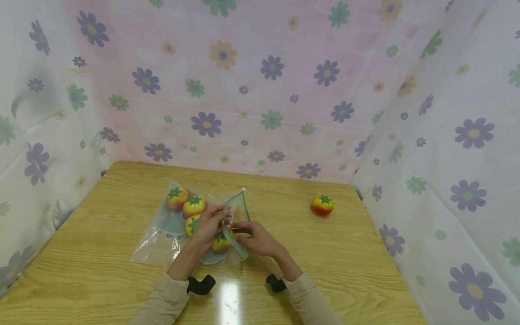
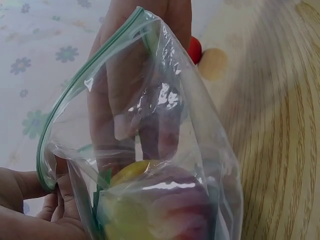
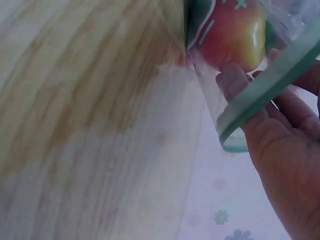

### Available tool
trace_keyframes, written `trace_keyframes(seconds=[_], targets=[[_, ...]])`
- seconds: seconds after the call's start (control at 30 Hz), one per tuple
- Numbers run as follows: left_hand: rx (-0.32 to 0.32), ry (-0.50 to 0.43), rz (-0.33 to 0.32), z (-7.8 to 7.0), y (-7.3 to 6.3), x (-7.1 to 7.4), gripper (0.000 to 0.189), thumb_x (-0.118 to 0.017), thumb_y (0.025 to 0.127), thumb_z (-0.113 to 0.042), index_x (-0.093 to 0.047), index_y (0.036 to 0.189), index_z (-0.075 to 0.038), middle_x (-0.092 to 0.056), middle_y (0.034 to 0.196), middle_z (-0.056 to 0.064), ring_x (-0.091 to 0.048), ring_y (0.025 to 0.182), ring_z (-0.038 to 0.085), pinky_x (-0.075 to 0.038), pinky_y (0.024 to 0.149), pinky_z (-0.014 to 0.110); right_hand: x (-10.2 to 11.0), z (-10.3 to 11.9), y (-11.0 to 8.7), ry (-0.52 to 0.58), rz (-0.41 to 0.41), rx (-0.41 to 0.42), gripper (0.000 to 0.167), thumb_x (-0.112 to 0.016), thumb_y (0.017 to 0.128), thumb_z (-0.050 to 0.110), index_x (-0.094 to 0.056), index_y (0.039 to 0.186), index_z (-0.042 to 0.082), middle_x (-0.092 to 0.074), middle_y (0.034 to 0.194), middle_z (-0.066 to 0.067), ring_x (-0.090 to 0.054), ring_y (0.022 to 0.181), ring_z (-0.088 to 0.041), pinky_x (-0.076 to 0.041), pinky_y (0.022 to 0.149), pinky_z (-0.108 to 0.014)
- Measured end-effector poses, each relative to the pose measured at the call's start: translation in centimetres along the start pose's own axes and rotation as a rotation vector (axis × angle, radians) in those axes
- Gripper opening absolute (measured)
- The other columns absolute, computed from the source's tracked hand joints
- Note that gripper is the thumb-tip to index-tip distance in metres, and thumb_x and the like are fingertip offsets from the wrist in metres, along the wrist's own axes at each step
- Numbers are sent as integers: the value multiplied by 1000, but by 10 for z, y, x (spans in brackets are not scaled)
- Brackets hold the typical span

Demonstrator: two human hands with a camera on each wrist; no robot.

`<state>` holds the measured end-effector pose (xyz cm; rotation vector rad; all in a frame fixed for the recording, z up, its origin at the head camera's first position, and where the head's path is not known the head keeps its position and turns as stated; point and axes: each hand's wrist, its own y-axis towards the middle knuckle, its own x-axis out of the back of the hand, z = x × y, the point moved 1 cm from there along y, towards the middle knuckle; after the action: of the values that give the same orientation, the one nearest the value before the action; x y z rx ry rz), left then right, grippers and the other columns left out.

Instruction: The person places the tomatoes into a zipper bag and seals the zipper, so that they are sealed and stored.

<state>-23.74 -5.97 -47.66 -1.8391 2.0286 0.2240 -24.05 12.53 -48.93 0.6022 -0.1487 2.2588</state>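
Note:
A clear zip bag [image 1: 152, 246] with a green zip strip lies on the table, its mouth toward the right. Several red-and-yellow toy tomatoes [image 1: 177, 198] with green leaf tops are inside. At the mouth, my left hand [image 1: 205, 228] pinches the zip edge between thumb and fingers. My right hand [image 1: 260, 239] reaches into the opening. In the left wrist view, its long, fairly straight fingers [image 2: 167, 120] show through the plastic, pointing down at a tomato [image 2: 160, 210]. The right wrist view shows the fingertips against or very near that tomato [image 3: 232, 37]; contact is unclear.
Another toy tomato [image 1: 322, 205] stands outside the bag, at the table's back right. The wooden table [image 1: 333, 262] is bordered by flower-patterned cloth [image 1: 248, 108] behind and at both sides. Black wrist mounts [image 1: 201, 285] sit at both sleeves.

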Motion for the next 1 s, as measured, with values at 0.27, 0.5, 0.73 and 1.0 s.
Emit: trace_keyframes(seconds=[0.27, 0.5, 0.73, 1.0], targets=[[15, 22, -2, 3, 1, 0, 32, -47, 108, -4, -51, 134, 15, -65, 84, -3, -62, 71, 6, -53, 64, 15, 13, 0, -12, 16, -143, -25, 36, -54, 106, 7, -58, 139, -3, -60, 140, -20, -61, 126, -36, -55, 102, -42], [-2, 35, 10, 3, 1, 1, 32, -46, 107, -2, -50, 133, 17, -67, 83, -3, -63, 71, 6, -54, 64, 17, 33, -11, -23, 101, -404, 14, 28, -57, 104, 5, -64, 127, -9, -63, 129, -29, -62, 117, -42, -58, 92, -27], [-6, 94, 25, 3, 1, 3, 33, -46, 108, -5, -51, 134, 15, -68, 85, -5, -64, 74, 5, -55, 68, 17, 57, -28, -36, 143, -616, 3, 24, -58, 101, -3, -65, 122, -13, -61, 124, -37, -64, 111, -40, -57, 87, -19], [5, 125, -17, 3, 1, 1, 30, -49, 106, -4, -56, 130, 15, -70, 80, -7, -64, 70, 3, -54, 64, 16, 78, -43, -54, 183, -816, -235, 25, -57, 102, 1, -66, 124, -10, -65, 128, -24, -61, 115, -15, -50, 90, -14]])
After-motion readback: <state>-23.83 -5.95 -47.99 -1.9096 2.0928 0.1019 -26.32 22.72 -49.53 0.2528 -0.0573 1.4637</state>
